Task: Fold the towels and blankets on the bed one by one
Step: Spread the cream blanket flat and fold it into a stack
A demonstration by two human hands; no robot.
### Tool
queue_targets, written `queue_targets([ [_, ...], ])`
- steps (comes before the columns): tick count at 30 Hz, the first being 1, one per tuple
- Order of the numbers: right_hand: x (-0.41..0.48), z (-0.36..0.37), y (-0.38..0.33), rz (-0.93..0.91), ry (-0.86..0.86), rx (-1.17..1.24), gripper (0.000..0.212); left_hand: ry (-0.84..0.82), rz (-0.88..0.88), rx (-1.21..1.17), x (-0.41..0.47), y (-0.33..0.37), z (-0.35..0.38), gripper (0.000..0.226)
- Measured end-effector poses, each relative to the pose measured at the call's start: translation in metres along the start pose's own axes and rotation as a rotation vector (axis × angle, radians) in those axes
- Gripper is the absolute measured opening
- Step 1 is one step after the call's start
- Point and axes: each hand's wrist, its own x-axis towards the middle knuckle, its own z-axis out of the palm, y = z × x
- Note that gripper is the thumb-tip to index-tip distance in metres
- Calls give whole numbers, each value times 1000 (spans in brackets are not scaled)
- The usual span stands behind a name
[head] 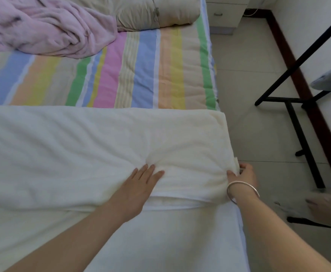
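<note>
Head view: fluffy cream towel [101,138], creased, on striped quilted sheet [141,71].

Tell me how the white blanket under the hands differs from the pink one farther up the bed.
The white blanket is spread flat with a folded edge; the pink blanket lies crumpled in a heap. The left hand presses on the white blanket and the right hand pinches its edge; nothing touches the pink blanket. Both are soft cloths lying on the striped bed.
</note>
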Motion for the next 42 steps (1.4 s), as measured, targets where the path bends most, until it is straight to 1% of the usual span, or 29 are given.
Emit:
queue_targets([
  [2,-23,7,-13,-135,149,-134,58,54,19,39,-13,8,4,100],
  [4,-51,18,-18,-402,207,-281,65,74,10,-11,-26,21,18,91],
  [6,-82,37,-12,-700,133,-355,61,102,-11,-71,-35,37,26,88],
  [7,-97,45,-8,-795,61,-417,60,108,-26,-106,-37,42,29,85],
  [8,-109,53,2,-822,-10,-499,61,116,-40,-146,-39,45,29,80],
  [9,-118,57,11,-790,-78,-583,65,133,-51,-196,-40,46,30,75],
  [11,-135,60,21,-660,-176,-689,70,200,-104,-308,-51,39,26,64],
  [13,-150,70,14,-561,-156,-717,66,299,-204,-404,-66,20,21,53],
  [14,-160,76,3,-534,-146,-707,70,340,-262,-436,-73,9,20,50],
  [15,-174,85,-10,-571,-133,-690,77,375,-324,-457,-83,-4,18,48],
  [16,-190,98,-21,-662,-94,-635,84,401,-384,-465,-96,-20,17,48],
  [18,-224,129,-36,-862,-129,-594,89,441,-467,-429,-120,-54,13,49],
  [20,-268,163,-52,-1030,-244,-618,81,490,-527,-395,-155,-92,10,43],
  [21,-286,176,-58,-1074,-297,-620,72,520,-575,-376,-169,-109,11,38],
  [23,-323,206,-72,-1109,-343,-641,57,559,-790,-434,-204,-148,13,35],
  [24,-336,219,-77,-1113,-337,-653,54,590,-943,-511,-219,-167,14,33],
  [26,-367,249,-97,-1091,-341,-600,61,641,-1291,-690,-257,-222,29,27],
  [27,-384,265,-108,-1078,-338,-561,66,666,-1436,-791,-275,-252,35,23],
  [28,-399,280,-118,-1084,-330,-524,69,703,-1538,-935,-294,-279,41,21],
  [31,-433,325,-144,-1104,-306,-492,74,908,-1671,-1489,-322,-336,45,28],
  [32,-439,336,-150,-1105,-284,-493,75,941,-1697,-1603,-325,-347,45,34],
  [34,-453,357,-164,-1095,-255,-533,78,960,-1738,-1691,-328,-366,44,53],
  [35,-458,367,-170,-1090,-241,-565,81,938,-1748,-1681,-330,-374,43,59],
  [36,-461,375,-175,-1085,-230,-590,84,885,-1754,-1563,-332,-382,41,60],
  [37,-461,380,-177,-1082,-227,-620,85,775,-1731,-1326,-333,-386,39,55],
  [38,-461,383,-179,-1077,-227,-651,85,638,-1657,-1067,-337,-391,39,49],
  [39,-461,387,-179,-1076,-222,-681,83,542,-1563,-889,-341,-398,37,44],
  [40,-458,388,-179,-1075,-212,-695,79,501,-1478,-803,-342,-401,36,41],
  [42,-456,388,-177,-1069,-198,-716,73,472,-1375,-737,-341,-408,33,35],
])
